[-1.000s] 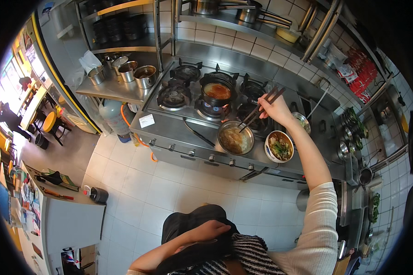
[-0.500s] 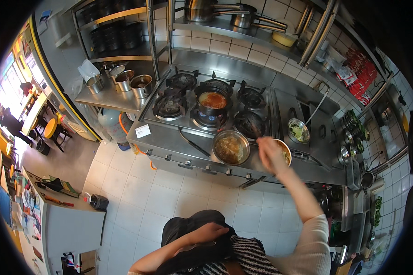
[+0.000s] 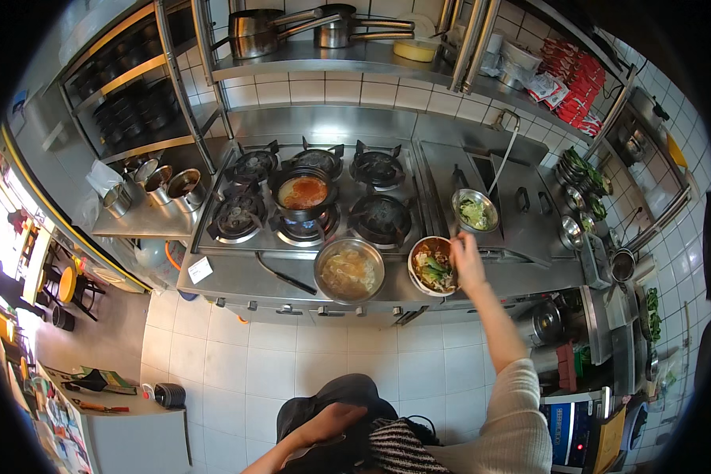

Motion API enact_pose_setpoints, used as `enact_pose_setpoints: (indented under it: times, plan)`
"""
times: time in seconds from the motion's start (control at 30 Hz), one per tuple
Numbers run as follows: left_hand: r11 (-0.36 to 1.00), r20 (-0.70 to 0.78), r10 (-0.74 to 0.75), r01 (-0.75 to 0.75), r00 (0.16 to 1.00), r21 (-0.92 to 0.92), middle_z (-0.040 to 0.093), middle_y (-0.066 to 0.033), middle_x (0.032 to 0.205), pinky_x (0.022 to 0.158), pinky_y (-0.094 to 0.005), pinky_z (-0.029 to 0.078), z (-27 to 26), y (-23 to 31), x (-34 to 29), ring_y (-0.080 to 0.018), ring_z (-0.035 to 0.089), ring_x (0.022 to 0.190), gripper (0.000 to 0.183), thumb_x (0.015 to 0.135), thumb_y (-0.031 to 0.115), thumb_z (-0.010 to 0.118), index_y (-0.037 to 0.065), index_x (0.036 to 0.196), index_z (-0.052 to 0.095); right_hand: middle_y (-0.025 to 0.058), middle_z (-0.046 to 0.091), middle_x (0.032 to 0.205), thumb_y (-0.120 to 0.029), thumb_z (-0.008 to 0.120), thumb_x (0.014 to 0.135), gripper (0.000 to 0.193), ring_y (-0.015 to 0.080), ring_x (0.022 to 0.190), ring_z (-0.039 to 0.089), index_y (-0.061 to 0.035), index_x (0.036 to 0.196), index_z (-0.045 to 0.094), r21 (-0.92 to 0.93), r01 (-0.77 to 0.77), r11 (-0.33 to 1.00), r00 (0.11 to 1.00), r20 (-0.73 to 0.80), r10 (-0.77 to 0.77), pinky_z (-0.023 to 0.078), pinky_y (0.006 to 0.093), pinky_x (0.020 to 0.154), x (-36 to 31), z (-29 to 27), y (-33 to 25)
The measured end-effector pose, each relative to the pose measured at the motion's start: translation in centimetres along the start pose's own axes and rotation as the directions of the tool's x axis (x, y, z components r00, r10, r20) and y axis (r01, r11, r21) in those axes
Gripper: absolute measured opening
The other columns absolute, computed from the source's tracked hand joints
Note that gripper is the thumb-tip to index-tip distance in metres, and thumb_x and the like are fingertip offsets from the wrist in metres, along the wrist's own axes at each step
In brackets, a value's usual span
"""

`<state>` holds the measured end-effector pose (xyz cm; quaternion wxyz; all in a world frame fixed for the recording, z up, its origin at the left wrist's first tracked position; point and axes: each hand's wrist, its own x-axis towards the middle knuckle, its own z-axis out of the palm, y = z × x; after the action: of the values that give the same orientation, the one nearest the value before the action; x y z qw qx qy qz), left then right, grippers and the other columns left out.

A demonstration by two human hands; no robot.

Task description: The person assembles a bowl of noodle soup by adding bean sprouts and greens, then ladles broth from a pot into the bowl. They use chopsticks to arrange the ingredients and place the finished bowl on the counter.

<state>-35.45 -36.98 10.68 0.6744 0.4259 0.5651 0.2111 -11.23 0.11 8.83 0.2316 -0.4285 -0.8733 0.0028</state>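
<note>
At the right rim of a white bowl (image 3: 414, 278) is my right hand (image 3: 468, 267), its fingers closed. What they hold is too small to make out. Sliced vegetables with green pieces (image 3: 434, 270) fill the bowl, over a reddish-brown sauce. My left hand (image 3: 336, 421) lies flat across my front, against the dark apron, holding nothing. To the left of the bowl rests a pan (image 3: 321, 286) of cloudy broth with pale food in it. Behind it, a dark pot (image 3: 283, 207) with red-orange soup sits over a lit burner (image 3: 304, 231).
A small metal pan (image 3: 488, 226) of chopped greens stands right of the stove, under a thin tap (image 3: 505, 150). Several metal pots (image 3: 186, 192) stand on the left side counter. Saucepans (image 3: 254, 39) line the shelf above. A long black handle (image 3: 288, 275) lies along the front edge.
My right hand has drawn slightly down and back to the bowl's right rim, uncovering the vegetables. The view has swung to the right, so the stove sits further left.
</note>
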Motion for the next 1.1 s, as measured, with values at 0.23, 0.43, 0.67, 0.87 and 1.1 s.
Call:
enact_pose_setpoints:
  times: [0.23,0.43,0.67,0.87,1.1]
  plan:
    - [0.991,0.005,-0.133,0.133,0.991,-0.019,0.067,-0.0116,0.090,0.080,-0.0267,0.045,0.3,1.4,2.9,-0.0131,0.058,0.085,0.038,0.093,0.029,0.053,-0.005,0.107,0.061,0.0193,0.042,0.118,0.008,0.051,0.075,0.040,0.0364,0.111,0.047,-0.0020,0.113,0.050,-0.291,0.004,0.957,0.999,0.041,0.008,0.045,0.0387,0.087,2.5,1.7,14.0]
    - [0.989,-0.053,-0.137,0.133,0.989,-0.065,0.065,-0.0092,0.102,0.087,-0.0248,0.044,0.7,2.1,4.2,-0.0128,0.057,0.093,0.035,0.094,0.025,0.051,-0.003,0.114,0.059,0.0172,0.040,0.115,0.002,0.052,0.079,0.026,0.0346,0.103,0.054,-0.0024,0.105,0.050,-0.349,-0.028,0.937,0.979,0.178,0.095,0.048,0.0393,0.081,5.0,6.1,19.4]
    - [0.981,0.045,-0.187,0.189,0.981,-0.045,0.065,-0.0094,0.101,0.087,-0.0238,0.043,0.6,3.4,6.5,-0.0124,0.057,0.092,0.036,0.095,0.026,0.050,-0.003,0.114,0.059,0.0181,0.040,0.121,0.005,0.053,0.077,0.043,0.0339,0.112,0.048,-0.0020,0.118,0.047,-0.327,-0.055,0.943,0.973,0.196,0.125,0.046,0.0395,0.088,4.9,6.6,21.3]
    - [0.982,0.093,-0.187,0.187,0.978,0.004,0.066,-0.0109,0.098,0.082,-0.0272,0.046,0.6,2.7,7.6,-0.0142,0.058,0.089,0.034,0.093,0.028,0.053,-0.001,0.110,0.062,0.0191,0.046,0.117,0.011,0.052,0.072,0.057,0.0353,0.110,0.047,-0.0020,0.127,0.043,-0.175,-0.176,0.969,0.984,-0.060,0.168,0.040,0.0420,0.094,5.1,1.8,17.9]
    - [0.971,-0.128,0.237,-0.240,0.963,-0.010,0.060,-0.0112,0.075,0.069,-0.0327,0.045,1.2,-0.7,7.3,-0.0224,0.056,0.070,0.026,0.091,0.024,0.051,0.000,0.091,0.059,0.0071,0.054,0.095,0.003,0.051,0.087,0.021,0.0165,0.084,0.054,0.0000,0.108,0.051,0.691,-0.002,0.723,0.951,-0.222,0.216,0.044,0.0273,0.078,3.2,1.2,4.0]
